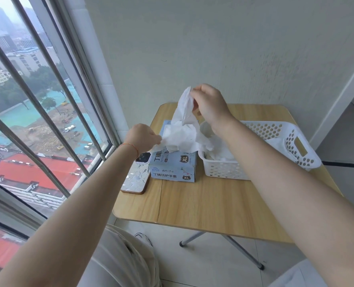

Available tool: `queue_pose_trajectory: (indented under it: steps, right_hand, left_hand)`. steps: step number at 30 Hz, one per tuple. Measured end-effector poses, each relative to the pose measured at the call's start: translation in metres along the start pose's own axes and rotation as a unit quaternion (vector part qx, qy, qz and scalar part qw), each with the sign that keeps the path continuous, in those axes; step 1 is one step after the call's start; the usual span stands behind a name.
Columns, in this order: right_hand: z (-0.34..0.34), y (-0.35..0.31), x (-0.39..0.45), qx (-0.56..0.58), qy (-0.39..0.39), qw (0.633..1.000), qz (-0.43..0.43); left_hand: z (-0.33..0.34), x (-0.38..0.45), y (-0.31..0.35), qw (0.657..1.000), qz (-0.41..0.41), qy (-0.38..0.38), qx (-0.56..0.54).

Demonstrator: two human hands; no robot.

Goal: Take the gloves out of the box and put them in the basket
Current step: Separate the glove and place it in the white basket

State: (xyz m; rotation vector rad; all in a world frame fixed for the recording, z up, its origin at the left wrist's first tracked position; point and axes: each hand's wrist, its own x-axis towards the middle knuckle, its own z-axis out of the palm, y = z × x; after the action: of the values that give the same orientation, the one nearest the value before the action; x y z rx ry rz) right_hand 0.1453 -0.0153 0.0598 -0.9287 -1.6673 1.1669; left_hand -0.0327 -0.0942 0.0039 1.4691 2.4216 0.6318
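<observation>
Left hand (143,138) pinches gloves (180,137) bunched atop the box (173,168); right hand (210,103) pinches one glove (185,104) raised above it, beside the basket (296,139).

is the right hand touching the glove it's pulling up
Touching: the head view shows the right hand pinching the top of the white glove raised above the box.

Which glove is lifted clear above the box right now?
The glove pinched by the right hand, hanging over the box. The left hand grips the bunch at the opening.
</observation>
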Motion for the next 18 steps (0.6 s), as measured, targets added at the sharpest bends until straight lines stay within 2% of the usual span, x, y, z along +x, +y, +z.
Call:
queue_pose_trajectory:
  steps: [2, 4, 6, 7, 10, 12, 18]
  right_hand:
    - [-0.001, -0.006, 0.001, 0.026, -0.007, 1.000, 0.014]
    - [-0.003, -0.008, 0.000, 0.026, -0.019, 0.999, 0.033]
    - [-0.004, -0.008, -0.004, 0.013, -0.035, 0.998, 0.041]
    - [-0.005, -0.007, -0.006, 0.014, -0.046, 0.998, 0.046]
    - [-0.009, 0.000, -0.005, 0.058, -0.057, 0.993, 0.087]
    - [-0.014, 0.003, -0.003, 0.051, -0.081, 0.989, 0.109]
    - [-0.025, 0.016, -0.003, -0.124, -0.168, 0.976, 0.058]
  left_hand:
    - [-0.003, 0.002, 0.007, 0.999, 0.021, 0.039, -0.015]
    - [-0.010, 0.002, 0.022, 0.986, 0.059, 0.073, -0.139]
    - [-0.018, 0.001, 0.038, 0.955, 0.099, 0.025, -0.278]
    - [-0.020, 0.001, 0.043, 0.949, 0.114, -0.009, -0.294]
    - [-0.020, 0.001, 0.054, 0.960, 0.142, -0.069, -0.230]
    - [-0.016, 0.004, 0.056, 0.967, 0.129, -0.051, -0.212]
    - [-0.011, 0.010, 0.057, 0.959, 0.108, 0.036, -0.261]
